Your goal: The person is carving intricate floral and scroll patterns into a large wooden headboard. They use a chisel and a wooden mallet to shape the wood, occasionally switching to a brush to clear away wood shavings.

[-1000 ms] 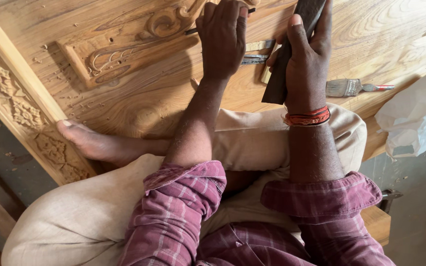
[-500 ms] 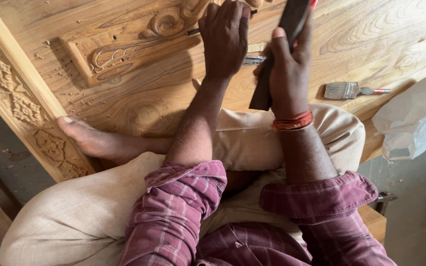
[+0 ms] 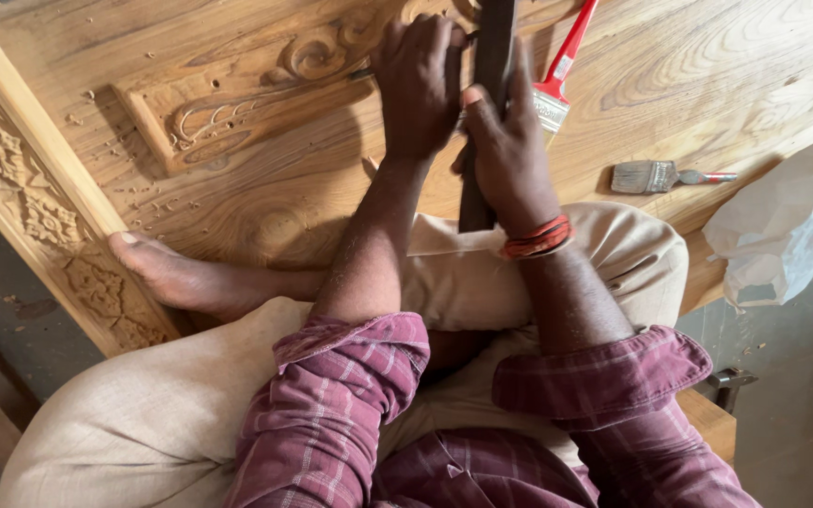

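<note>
Head view: judging by the grip, carving is under way. The left hand (image 3: 418, 80) is closed on a thin chisel (image 3: 361, 73) at the carved scroll panel (image 3: 237, 103); the right hand (image 3: 510, 155) grips one dark mallet (image 3: 489, 103). Right of the panel lie two brushes, red-handled (image 3: 565, 66) and small (image 3: 656, 176), and one white bag (image 3: 778, 226). The next blow calls for a steady chisel.

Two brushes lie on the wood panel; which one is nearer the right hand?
The red-handled brush, lying just beyond the right hand beside the dark wooden block it grips. The smaller brush with the thin handle lies farther off, toward the white bag.
</note>
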